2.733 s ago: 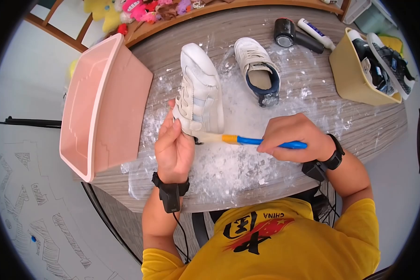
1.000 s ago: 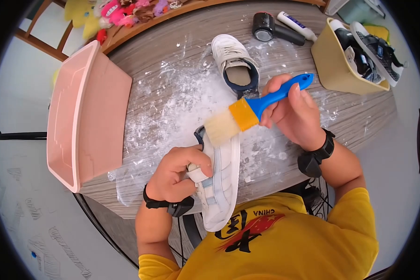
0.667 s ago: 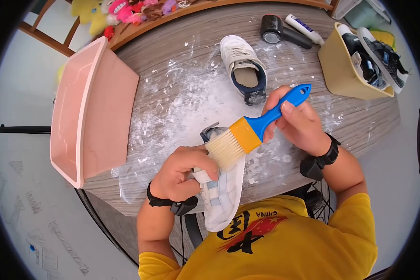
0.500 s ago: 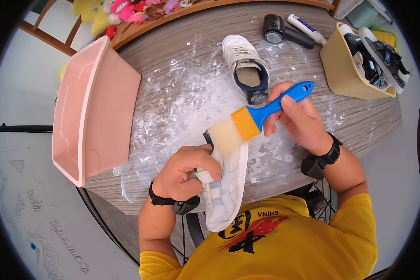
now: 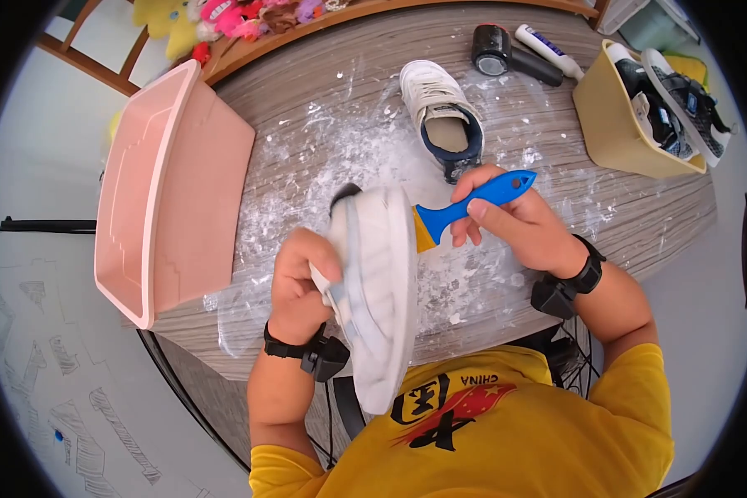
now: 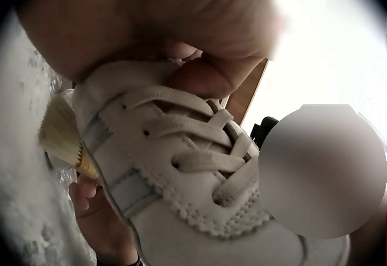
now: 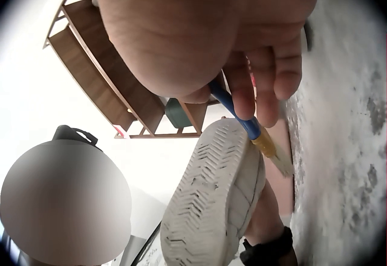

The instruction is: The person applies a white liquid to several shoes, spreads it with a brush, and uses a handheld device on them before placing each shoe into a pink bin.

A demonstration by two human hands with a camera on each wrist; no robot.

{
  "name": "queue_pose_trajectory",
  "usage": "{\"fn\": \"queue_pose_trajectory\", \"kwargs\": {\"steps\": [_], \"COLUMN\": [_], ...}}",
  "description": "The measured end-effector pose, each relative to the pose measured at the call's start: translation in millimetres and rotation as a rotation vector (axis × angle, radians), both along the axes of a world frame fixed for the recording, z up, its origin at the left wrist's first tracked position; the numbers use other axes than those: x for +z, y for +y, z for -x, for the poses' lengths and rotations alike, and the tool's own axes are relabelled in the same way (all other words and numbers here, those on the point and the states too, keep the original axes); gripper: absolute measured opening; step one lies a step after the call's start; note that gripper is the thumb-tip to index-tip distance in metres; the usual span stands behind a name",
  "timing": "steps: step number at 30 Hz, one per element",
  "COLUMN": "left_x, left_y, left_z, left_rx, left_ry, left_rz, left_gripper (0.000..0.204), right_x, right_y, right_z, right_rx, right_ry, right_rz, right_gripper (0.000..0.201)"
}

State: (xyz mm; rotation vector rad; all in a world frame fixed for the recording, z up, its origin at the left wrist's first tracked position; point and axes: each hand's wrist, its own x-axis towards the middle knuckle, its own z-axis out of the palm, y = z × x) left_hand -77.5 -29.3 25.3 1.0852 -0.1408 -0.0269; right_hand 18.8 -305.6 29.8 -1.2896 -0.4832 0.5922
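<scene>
My left hand (image 5: 299,282) grips a white lace-up sneaker (image 5: 369,290) near its ankle opening, the toe pointing down toward the yellow shirt. In the right wrist view the sneaker's zigzag-patterned sole (image 7: 196,199) faces the camera. My right hand (image 5: 523,224) pinches the blue handle of a flat paintbrush (image 5: 485,197) between thumb and fingers. Its yellow ferrule meets the sneaker's outline near the heel, and the shoe hides the bristles in the head view. Pale bristles (image 6: 60,130) show beside the shoe in the left wrist view. The matching sneaker (image 5: 440,104) rests on the table behind.
White powdery smears cover much of the wood-grain table (image 5: 307,158). A pink bin (image 5: 191,199) stands at left, and a yellow bin (image 5: 618,124) with shoes at right. Beside that lie a black handheld device (image 5: 506,54) and a white tube (image 5: 548,50). Plush toys sit on a shelf behind.
The sneaker has flipped from toe-up to toe-down, then tilted and risen with its sole side toward the right. The brush has moved from the shoe's visible side to behind the heel.
</scene>
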Motion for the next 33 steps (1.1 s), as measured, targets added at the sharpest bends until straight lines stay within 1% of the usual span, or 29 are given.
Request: {"fn": "queue_pose_trajectory", "kwargs": {"steps": [3,4,7,8,11,15,18,21,24,26,30,33], "left_x": [9,8,12,5,11,11,15,13,1,0,-4,-6], "left_y": [-11,-6,-10,-5,-15,-16,-18,-23,-18,-16,-16,-15], "left_z": [-15,-17,-26,-29,-30,-31,-28,-29,-31,-31,-29,-26], "left_rx": [0.047,0.003,0.060,0.010,0.141,0.182,0.238,0.220,0.177,0.109,0.033,-0.011], "left_ry": [-0.042,-0.033,0.000,-0.063,-0.049,-0.024,-0.010,-0.124,-0.206,-0.208,-0.275,-0.283], "left_rz": [0.175,0.179,0.205,0.186,0.030,0.009,-0.087,-0.057,-0.182,-0.257,-0.425,-0.431], "left_gripper": [0.035,0.045,0.051,0.059,0.064,0.073,0.079,0.082,0.085,0.081,0.073,0.069], "right_x": [1,1,0,-1,-3,-1,1,-2,-4,-3,-4,-3], "right_y": [2,2,-1,-2,-2,-3,-4,-5,-7,-8,-10,-7], "right_z": [0,0,0,0,0,0,0,-2,-5,-5,-6,-1], "right_rx": [0.011,0.001,-0.014,-0.019,-0.044,-0.084,-0.147,-0.228,-0.293,-0.322,-0.173,-0.054], "right_ry": [0.012,0.019,0.040,0.045,0.037,0.048,0.033,-0.028,-0.144,-0.207,-0.247,-0.247], "right_rz": [-0.024,-0.028,-0.067,-0.085,-0.090,-0.106,-0.143,-0.196,-0.260,-0.317,-0.345,-0.328], "right_gripper": [0.020,0.021,0.022,0.022,0.022,0.020,0.018,0.019,0.023,0.025,0.032,0.037]}}
